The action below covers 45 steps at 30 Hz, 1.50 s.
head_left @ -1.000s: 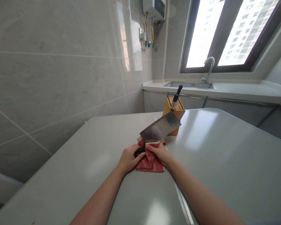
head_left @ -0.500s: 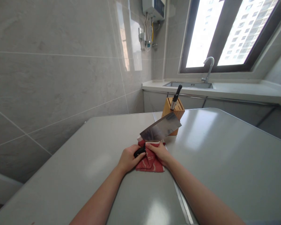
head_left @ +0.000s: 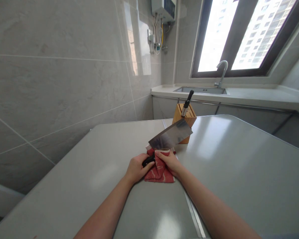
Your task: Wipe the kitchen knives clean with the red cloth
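My left hand is closed round the black handle of a cleaver. The wide metal blade points up and to the right, in front of the knife block. A red cloth with pale markings is bunched about the lower end of the blade and part of the handle. My right hand grips this cloth, thumb on top, next to the blade's near edge. The cloth's lower part hangs down or rests on the table; which of these I cannot tell.
Behind the blade a wooden knife block stands on the pale table, with one black-handled knife in it. A metal seam runs along the tabletop. Farther back are a counter, a sink and a tap.
The cleaver blade has shifted very slightly to the left. Both hands keep their grips, and the cloth stays in almost the same place.
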Each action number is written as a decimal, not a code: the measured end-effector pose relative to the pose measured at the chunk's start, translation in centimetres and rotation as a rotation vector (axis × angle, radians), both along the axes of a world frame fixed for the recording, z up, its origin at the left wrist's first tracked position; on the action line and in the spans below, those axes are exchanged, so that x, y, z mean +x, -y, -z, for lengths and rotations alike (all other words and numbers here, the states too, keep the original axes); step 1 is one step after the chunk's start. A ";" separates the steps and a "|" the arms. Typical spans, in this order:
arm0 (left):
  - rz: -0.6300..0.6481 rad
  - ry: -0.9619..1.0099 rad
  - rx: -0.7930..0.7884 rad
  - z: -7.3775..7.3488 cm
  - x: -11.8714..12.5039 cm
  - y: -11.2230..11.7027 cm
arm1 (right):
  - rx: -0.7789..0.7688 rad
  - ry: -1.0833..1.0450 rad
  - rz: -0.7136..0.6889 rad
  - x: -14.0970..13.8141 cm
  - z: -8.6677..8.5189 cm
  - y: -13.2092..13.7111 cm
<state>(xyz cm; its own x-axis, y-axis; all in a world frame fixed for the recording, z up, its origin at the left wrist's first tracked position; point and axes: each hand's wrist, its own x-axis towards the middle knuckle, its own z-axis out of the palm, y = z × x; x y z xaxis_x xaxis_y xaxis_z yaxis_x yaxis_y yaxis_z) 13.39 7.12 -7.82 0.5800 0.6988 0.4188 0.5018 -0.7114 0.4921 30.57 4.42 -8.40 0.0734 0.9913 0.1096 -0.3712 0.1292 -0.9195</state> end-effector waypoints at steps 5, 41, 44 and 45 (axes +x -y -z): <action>-0.016 0.001 0.005 -0.1 0.0 0.1 | 0.006 0.007 -0.001 0.1 0.0 0.0; -0.139 0.126 0.004 -0.1 0.1 -0.1 | 0.031 -0.007 -0.033 -0.2 -1.0 0.5; -0.144 0.134 0.010 -0.1 0.1 -0.1 | 0.038 -0.004 -0.038 -0.2 -1.1 0.6; -0.145 0.136 0.012 -0.1 0.1 -0.1 | 0.043 -0.007 -0.040 -0.3 -1.2 0.6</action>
<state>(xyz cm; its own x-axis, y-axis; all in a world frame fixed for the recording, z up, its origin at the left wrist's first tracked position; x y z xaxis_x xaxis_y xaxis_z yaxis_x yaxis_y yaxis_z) 13.46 7.26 -7.70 0.4112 0.7652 0.4953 0.5283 -0.6429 0.5546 30.31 3.83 -7.21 0.0345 0.9879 0.1514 -0.3833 0.1530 -0.9109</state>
